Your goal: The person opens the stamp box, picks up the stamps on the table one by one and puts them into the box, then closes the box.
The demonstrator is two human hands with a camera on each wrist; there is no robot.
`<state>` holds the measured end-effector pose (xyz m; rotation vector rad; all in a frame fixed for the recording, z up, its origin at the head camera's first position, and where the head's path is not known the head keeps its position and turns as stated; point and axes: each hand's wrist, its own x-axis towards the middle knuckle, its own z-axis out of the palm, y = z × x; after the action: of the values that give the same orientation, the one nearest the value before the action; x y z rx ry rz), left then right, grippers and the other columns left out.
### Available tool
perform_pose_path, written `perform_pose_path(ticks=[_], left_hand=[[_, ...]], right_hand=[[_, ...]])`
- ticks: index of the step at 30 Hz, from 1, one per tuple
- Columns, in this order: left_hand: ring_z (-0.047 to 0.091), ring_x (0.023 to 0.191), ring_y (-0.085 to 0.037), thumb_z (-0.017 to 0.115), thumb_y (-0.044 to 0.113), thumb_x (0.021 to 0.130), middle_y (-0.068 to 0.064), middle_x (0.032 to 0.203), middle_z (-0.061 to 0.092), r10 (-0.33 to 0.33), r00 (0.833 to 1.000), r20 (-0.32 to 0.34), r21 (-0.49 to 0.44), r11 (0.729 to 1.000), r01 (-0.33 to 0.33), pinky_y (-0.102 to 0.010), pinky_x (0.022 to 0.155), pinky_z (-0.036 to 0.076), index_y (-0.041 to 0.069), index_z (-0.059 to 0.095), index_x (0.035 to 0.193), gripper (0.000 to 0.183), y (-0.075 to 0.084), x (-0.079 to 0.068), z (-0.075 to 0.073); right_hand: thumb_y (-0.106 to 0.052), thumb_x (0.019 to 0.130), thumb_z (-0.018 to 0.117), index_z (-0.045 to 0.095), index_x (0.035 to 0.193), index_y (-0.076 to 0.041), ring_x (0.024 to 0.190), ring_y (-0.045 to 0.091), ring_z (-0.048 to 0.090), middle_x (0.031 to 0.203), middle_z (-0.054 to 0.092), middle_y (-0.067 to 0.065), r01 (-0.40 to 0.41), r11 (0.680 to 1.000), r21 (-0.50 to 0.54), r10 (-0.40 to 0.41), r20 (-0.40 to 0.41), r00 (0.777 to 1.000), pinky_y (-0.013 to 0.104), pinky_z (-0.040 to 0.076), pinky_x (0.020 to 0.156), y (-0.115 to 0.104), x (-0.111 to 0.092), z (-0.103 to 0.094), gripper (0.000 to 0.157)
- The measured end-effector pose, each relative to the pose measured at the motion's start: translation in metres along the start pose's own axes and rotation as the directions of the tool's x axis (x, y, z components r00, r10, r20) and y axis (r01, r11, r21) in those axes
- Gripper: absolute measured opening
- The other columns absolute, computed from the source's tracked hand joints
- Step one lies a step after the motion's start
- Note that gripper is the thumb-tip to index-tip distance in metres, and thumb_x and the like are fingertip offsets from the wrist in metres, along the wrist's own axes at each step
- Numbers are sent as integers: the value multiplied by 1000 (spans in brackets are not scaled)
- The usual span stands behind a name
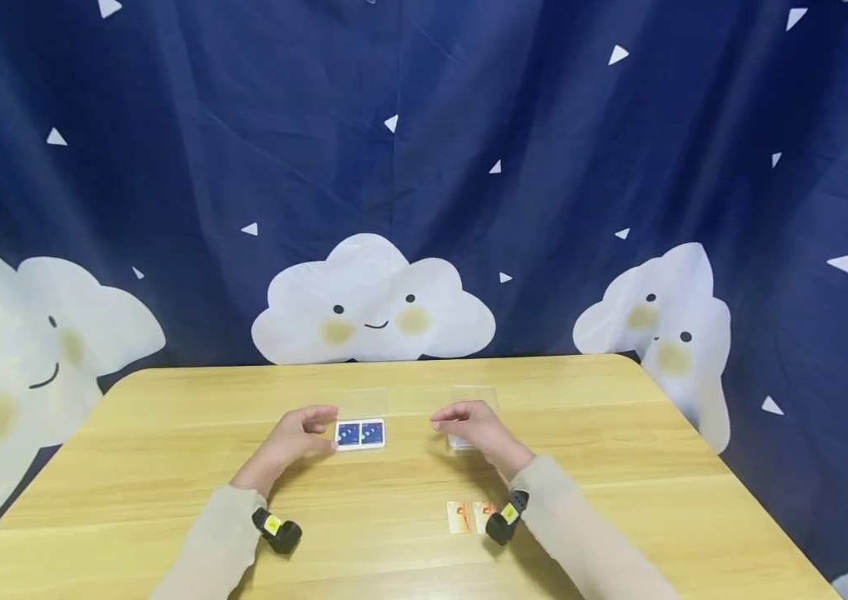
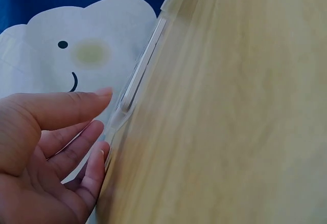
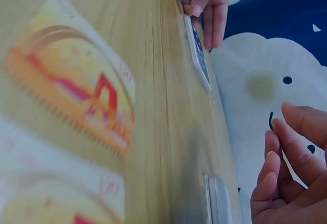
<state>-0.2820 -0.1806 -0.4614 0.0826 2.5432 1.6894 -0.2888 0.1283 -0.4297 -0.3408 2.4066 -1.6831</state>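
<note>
My left hand [image 1: 294, 437] is at the left side of an opened clear plastic case [image 1: 363, 403], fingertips right at its edge, thumb and fingers apart. Two dark blue stamps [image 1: 360, 433] lie side by side in its white-bordered lower half. In the left wrist view the case [image 2: 134, 88] shows edge-on beside the fingertips. Over a second clear case [image 1: 478, 393] hovers my right hand [image 1: 482, 427], fingers loosely bent and partly hiding it. The right wrist view shows nothing between thumb and fingers, with this case [image 3: 218, 201] below them.
Two orange-and-white stamps [image 1: 459, 517] with perforated edges lie on the wooden table [image 1: 363, 542], near my right wrist. One stamp [image 3: 76, 75] shows large in the right wrist view. Behind the table hangs a dark blue curtain [image 1: 303, 150] with clouds. Each wrist wears a black strap-on camera [image 1: 283, 533].
</note>
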Motion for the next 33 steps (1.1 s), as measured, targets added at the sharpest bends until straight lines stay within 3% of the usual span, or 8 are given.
perform_pose_path(ticks=[6,15,22,33], left_hand=[[53,103,-27,74,-3,70,-19,124,57,18,1000,-17,1,1000,-18,-29,80,43,-2,55,127,60,9,1,-2],[53,104,-28,72,-3,73,-16,125,58,15,1000,-3,-12,1000,-16,-28,78,42,1,57,126,56,30,1,14],[54,104,-32,72,-4,71,-17,124,59,89,996,29,-84,993,-87,-26,75,47,-2,58,124,54,47,6,33],[53,102,-27,72,-1,73,-11,123,60,110,990,89,-101,990,-101,-30,74,51,0,59,123,51,59,10,74]], right_hand=[[-10,84,67,68,97,7,77,11,59,93,69,7,13,1000,16,-13,31,999,30,51,75,2,-16,-14,21],[-8,83,68,66,98,11,63,14,55,80,67,3,17,999,32,-19,52,998,23,45,56,11,-39,-25,24],[-9,83,68,65,99,12,67,14,55,81,66,4,22,999,26,-24,64,998,23,46,61,16,-52,-35,26],[-10,86,65,63,102,11,72,11,55,89,65,1,-41,998,36,36,117,992,22,48,62,29,-75,-45,26]])
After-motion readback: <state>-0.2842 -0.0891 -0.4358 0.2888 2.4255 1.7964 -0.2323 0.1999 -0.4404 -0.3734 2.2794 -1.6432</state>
